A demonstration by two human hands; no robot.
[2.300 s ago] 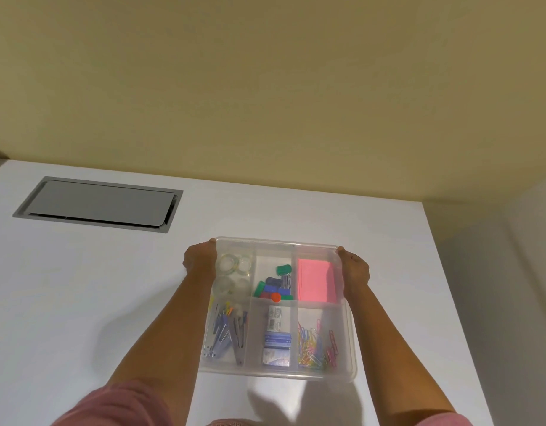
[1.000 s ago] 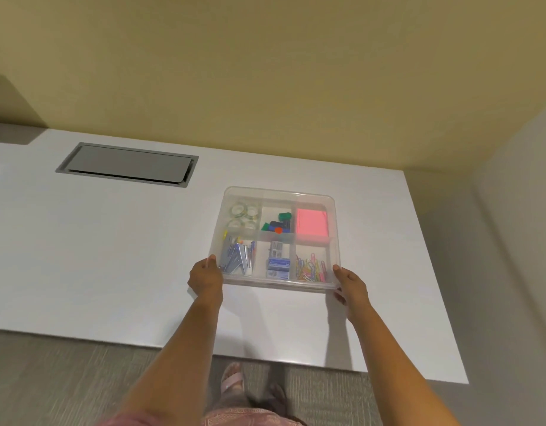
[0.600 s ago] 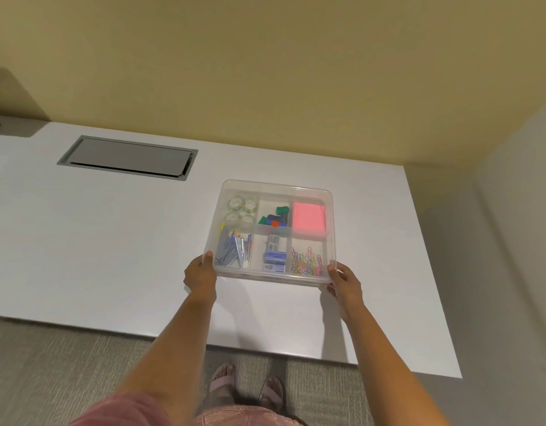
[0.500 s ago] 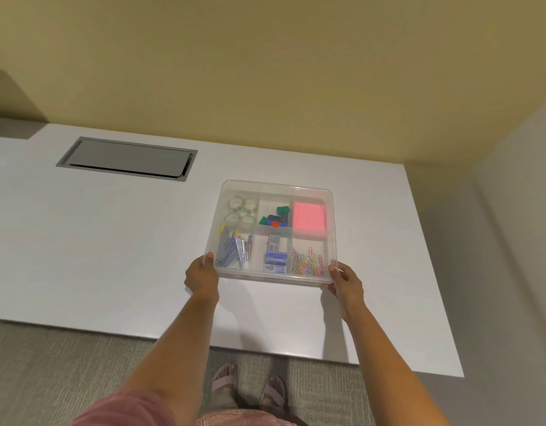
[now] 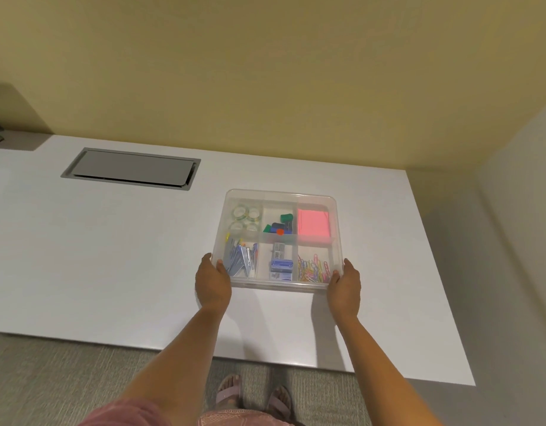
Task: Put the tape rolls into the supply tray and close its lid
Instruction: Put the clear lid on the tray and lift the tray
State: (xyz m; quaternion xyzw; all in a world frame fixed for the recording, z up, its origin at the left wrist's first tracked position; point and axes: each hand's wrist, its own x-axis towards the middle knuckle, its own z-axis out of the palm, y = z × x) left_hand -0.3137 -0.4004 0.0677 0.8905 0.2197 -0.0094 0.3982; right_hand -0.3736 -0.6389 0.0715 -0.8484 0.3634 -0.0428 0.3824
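Here, the left hand (image 5: 212, 281) and right hand (image 5: 344, 282) are gripping the near corners of the lidded supply tray (image 5: 278, 195), 4 tape rolls (image 5: 245, 218) sitting in its far-left compartment.

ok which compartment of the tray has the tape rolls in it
The far-left compartment of the supply tray. It holds the clear tape rolls; the others hold coloured clips, a pink pad, paperclips and staples.

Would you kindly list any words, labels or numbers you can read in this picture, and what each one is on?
None can be read.
Blue staple boxes in the supply tray: printed labels, too small and blurred.
Tape rolls: no lettering made out.
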